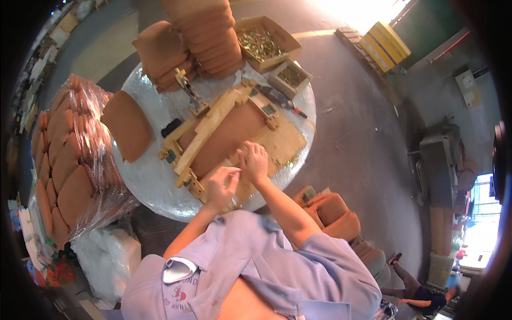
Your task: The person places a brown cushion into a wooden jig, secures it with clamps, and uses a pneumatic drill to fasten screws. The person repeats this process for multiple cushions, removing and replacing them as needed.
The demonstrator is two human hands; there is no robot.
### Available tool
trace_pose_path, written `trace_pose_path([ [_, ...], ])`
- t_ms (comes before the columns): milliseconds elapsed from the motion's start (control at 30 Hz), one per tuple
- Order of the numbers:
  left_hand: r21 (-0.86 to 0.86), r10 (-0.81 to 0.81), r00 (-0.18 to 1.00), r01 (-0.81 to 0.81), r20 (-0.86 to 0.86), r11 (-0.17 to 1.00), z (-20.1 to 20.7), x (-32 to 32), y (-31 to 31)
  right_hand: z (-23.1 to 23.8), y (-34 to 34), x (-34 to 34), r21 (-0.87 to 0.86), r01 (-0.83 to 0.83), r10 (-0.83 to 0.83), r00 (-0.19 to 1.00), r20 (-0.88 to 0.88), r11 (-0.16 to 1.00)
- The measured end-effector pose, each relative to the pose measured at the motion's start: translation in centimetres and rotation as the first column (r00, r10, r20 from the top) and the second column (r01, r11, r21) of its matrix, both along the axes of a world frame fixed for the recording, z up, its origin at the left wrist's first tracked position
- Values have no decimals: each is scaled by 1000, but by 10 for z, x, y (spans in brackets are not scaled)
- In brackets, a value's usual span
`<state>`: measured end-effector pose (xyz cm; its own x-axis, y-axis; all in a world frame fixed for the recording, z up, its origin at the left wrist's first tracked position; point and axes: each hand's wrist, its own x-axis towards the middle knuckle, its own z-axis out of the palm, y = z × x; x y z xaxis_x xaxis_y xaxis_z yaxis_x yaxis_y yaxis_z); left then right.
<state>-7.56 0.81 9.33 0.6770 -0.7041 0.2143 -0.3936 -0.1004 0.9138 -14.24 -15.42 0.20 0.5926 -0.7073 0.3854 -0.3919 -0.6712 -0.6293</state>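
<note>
A wooden jig [217, 124] with raised bars and corner blocks lies on the round table, a flat brown panel [230, 136] inside it. Both my hands are over its near edge. My left hand [220, 186] has its fingers drawn together, pointing right. Just beyond it, my right hand [254, 161] is bent with fingers close together. Anything small between the fingers of either hand is too small to make out. A metal toggle clamp [191, 92] stands at the jig's far left. A power driver [282, 100] lies by its far right corner.
The round table [140, 184] is wrapped in film. Brown panels are stacked [210, 37] at its back, near a carton of metal parts [295, 47] and a smaller box [306, 80]. One loose panel [127, 125] lies left. A wrapped stack [74, 160] stands beside the table; another person [424, 300] is lower right.
</note>
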Motion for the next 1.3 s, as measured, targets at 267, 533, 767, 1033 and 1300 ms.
trace_pose_path([
  [267,-12,-6,992,5,-122,1000,7,-12,-15,-16,-4,11,80,-141,143,989,-28,987],
  [533,-7,-98,978,98,-186,995,-1,-25,-47,-16,-6,1,174,-230,215,972,97,958],
  [767,-57,-16,978,4,-207,998,12,-14,-51,-27,-4,-14,326,-301,292,953,77,896],
  [1033,-91,154,983,-163,-101,982,16,7,-33,-18,0,13,415,-255,283,959,-6,874],
  [1300,177,326,933,-350,149,920,-17,54,-4,-35,-10,22,234,-271,290,956,-50,933],
])
